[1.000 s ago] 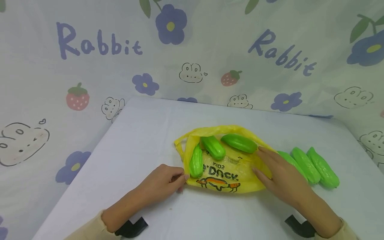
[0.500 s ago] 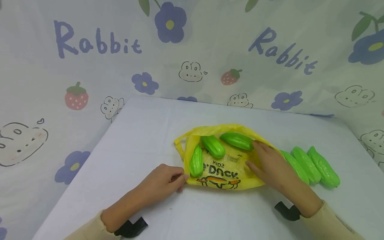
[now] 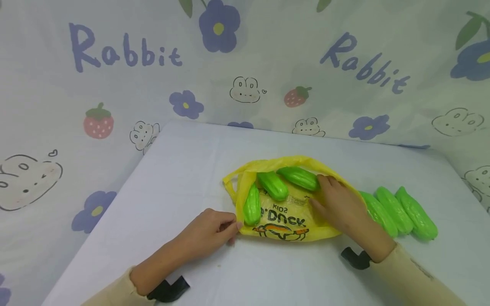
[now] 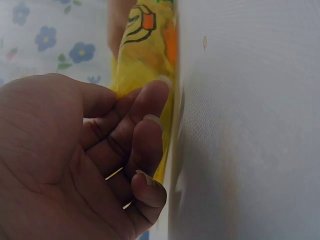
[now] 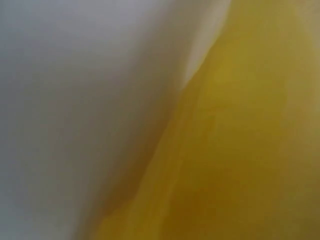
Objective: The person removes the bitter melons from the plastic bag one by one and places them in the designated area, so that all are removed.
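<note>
A yellow plastic bag (image 3: 321,233) printed with a duck lies on the table, its mouth spread wide. Inside it show three bright green, plastic-looking cucumbers: one at the left (image 3: 251,208), a middle cucumber (image 3: 273,186) and a back cucumber (image 3: 298,177). My left hand (image 3: 208,231) pinches the bag's front left edge between thumb and forefinger; the left wrist view shows the yellow plastic (image 4: 145,55) at these fingers. My right hand (image 3: 342,206) reaches into the right side of the bag, extended fingers touching the back cucumber's near end, thumb apart. Blurred yellow plastic (image 5: 235,125) fills much of the right wrist view.
To the right of the bag, partly behind my right forearm, three more green cucumbers (image 3: 394,210) lie side by side. A white cloth covers the table (image 3: 183,170). Behind it hangs a curtain (image 3: 206,85) patterned with rabbits, flowers and strawberries.
My right hand has moved left and farther into the bag, and the back cucumber has slid left and slightly back, nearer the middle one. The left hand keeps its place on the bag.
</note>
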{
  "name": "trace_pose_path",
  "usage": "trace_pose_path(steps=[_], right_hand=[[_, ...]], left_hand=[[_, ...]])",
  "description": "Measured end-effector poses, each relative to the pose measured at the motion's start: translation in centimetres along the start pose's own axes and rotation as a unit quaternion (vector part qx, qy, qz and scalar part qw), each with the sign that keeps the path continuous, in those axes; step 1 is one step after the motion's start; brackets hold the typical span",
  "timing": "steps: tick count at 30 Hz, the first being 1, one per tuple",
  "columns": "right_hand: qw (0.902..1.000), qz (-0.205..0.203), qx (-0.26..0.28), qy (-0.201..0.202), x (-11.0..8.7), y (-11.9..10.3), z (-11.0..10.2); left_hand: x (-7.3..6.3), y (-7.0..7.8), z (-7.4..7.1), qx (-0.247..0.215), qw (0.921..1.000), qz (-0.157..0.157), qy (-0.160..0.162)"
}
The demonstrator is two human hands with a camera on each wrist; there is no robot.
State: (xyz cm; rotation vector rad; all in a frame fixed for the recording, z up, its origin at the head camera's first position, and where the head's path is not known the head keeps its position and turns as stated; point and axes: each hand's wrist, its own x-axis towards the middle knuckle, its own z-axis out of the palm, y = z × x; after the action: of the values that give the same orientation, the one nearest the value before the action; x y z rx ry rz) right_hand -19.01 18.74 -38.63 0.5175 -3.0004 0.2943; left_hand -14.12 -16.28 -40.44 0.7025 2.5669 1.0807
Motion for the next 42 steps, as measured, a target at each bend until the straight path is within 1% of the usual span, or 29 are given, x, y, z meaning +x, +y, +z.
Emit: trace_pose_path(steps=[6, 12, 15, 24, 28, 34, 42], right_hand=[[0.9998, 0.018, 0.006, -0.004, 0.9, -0.3, 0.1], [0.9987, 0.039, 0.012, -0.030, 1.4, -0.7, 0.4], [0.9985, 0.043, 0.016, -0.030, 1.4, -0.8, 0.6], [0.9993, 0.032, 0.018, -0.013, 0.4, -0.7, 0.6], [0.9993, 0.028, 0.020, -0.017, -0.1, -0.8, 0.4], [0.9985, 0.028, 0.040, -0.026, -0.8, -0.9, 0.4], [0.9984, 0.034, 0.042, -0.014, -1.8, -1.2, 0.0]], left_hand=[[-0.1, -0.1, 0.1, 0.002, 1.0000, 0.004, 0.004], [-0.1, -0.1, 0.1, 0.003, 1.0000, 0.002, 0.003], [-0.1, -0.2, 0.1, 0.007, 1.0000, 0.002, 0.003], [0.0, 0.0, 0.1, 0.008, 1.0000, 0.003, 0.001], [0.0, 0.1, 0.1, 0.005, 1.0000, -0.001, -0.001], [0.0, -0.1, 0.1, 0.009, 0.9999, -0.005, 0.001], [0.1, -0.2, 0.2, 0.009, 0.9999, 0.001, 0.005]])
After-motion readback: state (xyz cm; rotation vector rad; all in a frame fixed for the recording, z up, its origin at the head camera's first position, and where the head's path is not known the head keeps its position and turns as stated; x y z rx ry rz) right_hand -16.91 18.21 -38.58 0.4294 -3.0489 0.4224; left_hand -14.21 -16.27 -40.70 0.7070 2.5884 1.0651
